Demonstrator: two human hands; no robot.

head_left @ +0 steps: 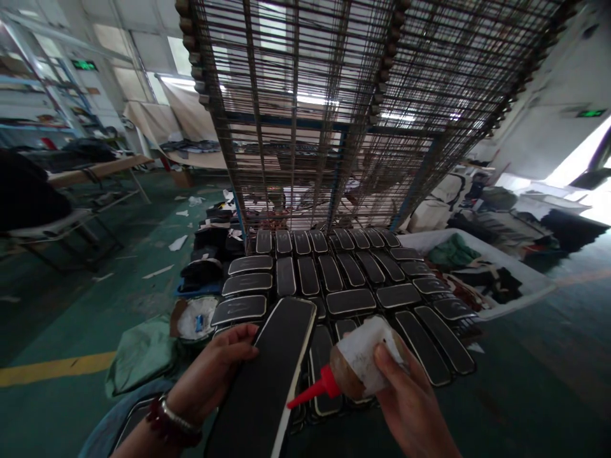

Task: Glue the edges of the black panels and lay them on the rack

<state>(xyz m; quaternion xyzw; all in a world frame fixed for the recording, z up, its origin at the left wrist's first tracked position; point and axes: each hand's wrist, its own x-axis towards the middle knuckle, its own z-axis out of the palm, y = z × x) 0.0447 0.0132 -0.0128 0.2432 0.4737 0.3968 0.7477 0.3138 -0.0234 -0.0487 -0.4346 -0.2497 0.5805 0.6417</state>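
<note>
My left hand [224, 362] grips a long dark panel [272, 356] by its left edge, thumb on top, tilted up toward me. A pale line of what looks like glue runs along the panel's rim. In my right hand [405, 394] is a glue bottle [367, 356] wrapped in a whitish, stained cover, its red nozzle [310, 395] pointing left. The nozzle tip is at the panel's right edge, over the pale line. Behind them, many similar dark panels [351, 301] with pale rims lie in rows on a rack.
A tall wire rack frame [296, 121] slants up behind the panels. To the right stands a white bin [515, 305] with cloth in it. On the left are a round container [195, 318], a green cloth bag [143, 353] and a work table [95, 172].
</note>
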